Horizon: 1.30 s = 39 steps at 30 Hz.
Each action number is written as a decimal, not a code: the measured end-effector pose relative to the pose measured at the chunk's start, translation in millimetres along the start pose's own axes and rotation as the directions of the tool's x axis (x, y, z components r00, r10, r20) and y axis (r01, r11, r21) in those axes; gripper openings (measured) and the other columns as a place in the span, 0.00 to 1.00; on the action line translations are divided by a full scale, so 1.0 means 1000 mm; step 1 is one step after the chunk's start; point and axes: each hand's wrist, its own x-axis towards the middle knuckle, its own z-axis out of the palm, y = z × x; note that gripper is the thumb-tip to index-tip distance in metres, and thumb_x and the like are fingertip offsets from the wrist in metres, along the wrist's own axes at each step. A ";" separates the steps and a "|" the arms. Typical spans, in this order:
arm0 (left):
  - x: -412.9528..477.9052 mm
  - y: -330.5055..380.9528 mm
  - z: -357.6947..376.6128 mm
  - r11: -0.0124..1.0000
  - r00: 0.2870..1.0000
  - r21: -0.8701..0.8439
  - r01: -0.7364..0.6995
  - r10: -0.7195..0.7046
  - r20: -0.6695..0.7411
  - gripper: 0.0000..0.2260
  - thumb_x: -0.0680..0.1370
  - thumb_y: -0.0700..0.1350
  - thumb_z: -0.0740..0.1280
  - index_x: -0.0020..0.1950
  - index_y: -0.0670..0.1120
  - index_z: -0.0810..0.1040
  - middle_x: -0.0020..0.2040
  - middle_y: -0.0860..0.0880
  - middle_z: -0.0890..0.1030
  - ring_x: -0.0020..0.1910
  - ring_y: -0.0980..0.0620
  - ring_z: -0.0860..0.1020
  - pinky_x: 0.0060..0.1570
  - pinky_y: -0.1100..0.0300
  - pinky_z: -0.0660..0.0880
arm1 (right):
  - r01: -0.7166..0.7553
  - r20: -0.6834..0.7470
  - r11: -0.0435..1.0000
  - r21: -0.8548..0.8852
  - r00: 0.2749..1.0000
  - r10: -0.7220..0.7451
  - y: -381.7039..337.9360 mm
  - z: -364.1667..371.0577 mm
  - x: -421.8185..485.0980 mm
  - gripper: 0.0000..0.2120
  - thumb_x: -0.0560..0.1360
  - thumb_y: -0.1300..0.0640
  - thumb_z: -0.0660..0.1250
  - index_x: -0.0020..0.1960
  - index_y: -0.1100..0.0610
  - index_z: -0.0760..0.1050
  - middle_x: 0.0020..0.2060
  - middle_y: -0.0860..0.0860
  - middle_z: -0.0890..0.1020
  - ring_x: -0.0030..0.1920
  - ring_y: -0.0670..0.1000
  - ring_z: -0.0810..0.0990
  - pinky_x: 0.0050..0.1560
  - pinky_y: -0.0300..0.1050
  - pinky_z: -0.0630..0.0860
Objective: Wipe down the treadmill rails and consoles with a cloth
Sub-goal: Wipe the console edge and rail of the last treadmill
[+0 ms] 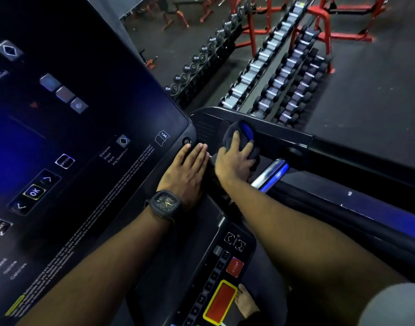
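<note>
Seen from the head-worn camera, a person leans over a treadmill in a dim gym, both bare forearms reaching forward across the machine. The right hand (pixel 234 158) presses a bunched dark cloth (pixel 243 141) against the near end of the black rail (pixel 319 147), just where the rail meets the console (pixel 84 102); its grip is spread wide, with the fingers curled over the top of the wad and the thumb against its left side. A bright blue patch shows at the cloth's upper edge, though whether it belongs to the fabric or to the machine cannot be told. The left hand (pixel 187 170) lies flat on the console's lower right corner, just beside the right hand, its grip fully relaxed with the fingers straight and together, holding nothing. A square black wristwatch (pixel 165 203) sits on the left wrist. The console's dark glass face fills the left of the frame, lit blue and showing an OK key and lines of small white print. Below the right forearm a chrome bar (pixel 270 172) catches blue light. Nearer the camera a lower control panel (pixel 201 267) carries a small red STOP button (pixel 234 267) and a larger red pad (pixel 221 302) edged in yellow. A grey sleeve (pixel 394 304) shows at bottom right. Beyond the rail, dumbbell racks (pixel 272 67) and red frames (pixel 319 20) stand on the dark floor (pixel 378 90).
</note>
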 end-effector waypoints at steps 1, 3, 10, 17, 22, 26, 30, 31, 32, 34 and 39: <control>0.000 0.000 0.000 1.000 1.000 -0.002 0.001 -0.001 -0.003 0.33 0.83 0.57 0.45 0.79 0.37 0.38 0.81 0.38 0.40 0.80 0.40 0.39 0.74 0.40 0.33 | -0.085 0.002 0.995 0.056 0.996 0.085 -0.003 -0.001 0.004 0.29 0.83 0.46 0.55 0.82 0.39 0.50 0.82 0.54 0.46 0.75 0.71 0.57 0.72 0.67 0.64; 0.000 0.001 -0.003 1.000 1.000 -0.009 -0.002 0.002 0.015 0.34 0.83 0.57 0.45 0.79 0.37 0.37 0.81 0.38 0.40 0.80 0.40 0.39 0.74 0.40 0.32 | -0.285 0.060 0.946 0.152 0.958 0.279 -0.011 0.001 -0.004 0.30 0.84 0.48 0.54 0.82 0.42 0.47 0.82 0.55 0.44 0.77 0.71 0.54 0.73 0.65 0.61; -0.002 -0.001 -0.006 1.000 1.000 -0.005 -0.023 0.024 0.011 0.33 0.83 0.56 0.44 0.79 0.36 0.38 0.80 0.36 0.40 0.80 0.39 0.39 0.75 0.38 0.34 | -0.097 -0.038 0.994 0.052 0.994 0.099 -0.008 0.001 -0.001 0.28 0.83 0.45 0.55 0.81 0.38 0.51 0.82 0.53 0.49 0.75 0.69 0.58 0.71 0.68 0.64; -0.002 -0.001 -0.004 0.999 1.000 -0.011 -0.031 0.031 -0.004 0.32 0.83 0.53 0.45 0.79 0.35 0.39 0.80 0.35 0.41 0.80 0.37 0.40 0.74 0.38 0.34 | -0.319 0.085 0.931 0.175 0.947 0.309 -0.011 0.009 -0.028 0.30 0.84 0.47 0.54 0.83 0.43 0.47 0.82 0.55 0.45 0.76 0.69 0.56 0.73 0.63 0.60; -0.002 0.000 -0.001 0.999 0.999 0.007 -0.036 0.036 -0.027 0.32 0.83 0.53 0.46 0.79 0.34 0.40 0.80 0.35 0.44 0.80 0.37 0.42 0.73 0.38 0.33 | -0.124 -0.043 0.987 0.097 0.991 0.129 -0.005 -0.001 0.008 0.29 0.82 0.43 0.57 0.81 0.39 0.53 0.81 0.54 0.50 0.75 0.69 0.58 0.71 0.66 0.65; -0.001 0.001 -0.002 0.999 0.999 -0.004 -0.037 0.037 -0.011 0.33 0.83 0.54 0.46 0.79 0.34 0.39 0.80 0.35 0.44 0.80 0.37 0.41 0.72 0.38 0.31 | -0.336 0.092 0.932 0.136 0.941 0.326 -0.017 0.003 -0.016 0.30 0.84 0.47 0.55 0.82 0.42 0.47 0.82 0.55 0.45 0.76 0.68 0.57 0.71 0.63 0.64; -0.002 0.000 -0.006 0.999 0.999 0.015 -0.047 0.047 0.002 0.33 0.82 0.53 0.46 0.79 0.34 0.39 0.80 0.34 0.43 0.80 0.37 0.41 0.73 0.38 0.32 | -0.044 0.019 0.999 0.018 0.999 0.044 0.001 0.007 -0.017 0.29 0.83 0.46 0.55 0.81 0.39 0.50 0.82 0.54 0.48 0.74 0.70 0.58 0.70 0.65 0.66; -0.001 -0.001 -0.006 0.999 0.999 0.002 -0.041 0.041 -0.004 0.33 0.82 0.53 0.46 0.79 0.34 0.40 0.80 0.35 0.43 0.80 0.38 0.41 0.74 0.38 0.33 | -0.023 -0.001 1.000 0.012 1.000 0.023 0.000 0.003 -0.009 0.28 0.83 0.45 0.56 0.81 0.39 0.51 0.81 0.54 0.49 0.74 0.70 0.59 0.70 0.66 0.66; -0.001 -0.001 -0.006 0.999 0.999 -0.011 -0.036 0.035 -0.009 0.33 0.82 0.53 0.46 0.79 0.34 0.40 0.80 0.35 0.43 0.80 0.38 0.41 0.74 0.38 0.33 | -0.068 -0.012 0.996 0.053 0.998 0.069 -0.003 -0.001 -0.001 0.28 0.83 0.45 0.56 0.81 0.39 0.51 0.82 0.53 0.49 0.74 0.70 0.59 0.70 0.66 0.66; -0.001 0.000 -0.005 0.999 1.000 -0.029 -0.030 0.030 0.000 0.33 0.82 0.54 0.47 0.79 0.35 0.41 0.80 0.35 0.43 0.80 0.38 0.42 0.75 0.38 0.34 | -0.272 0.042 0.949 0.161 0.962 0.268 -0.010 -0.001 0.000 0.28 0.84 0.47 0.55 0.82 0.40 0.49 0.82 0.55 0.47 0.75 0.69 0.59 0.72 0.63 0.63; 0.002 -0.002 -0.006 0.999 0.999 -0.028 -0.034 0.034 0.016 0.35 0.81 0.54 0.47 0.79 0.35 0.38 0.80 0.35 0.42 0.80 0.38 0.40 0.73 0.39 0.32 | -0.387 0.190 0.911 0.142 0.914 0.358 -0.014 0.006 -0.035 0.31 0.85 0.49 0.54 0.83 0.43 0.44 0.81 0.57 0.41 0.76 0.69 0.56 0.73 0.64 0.59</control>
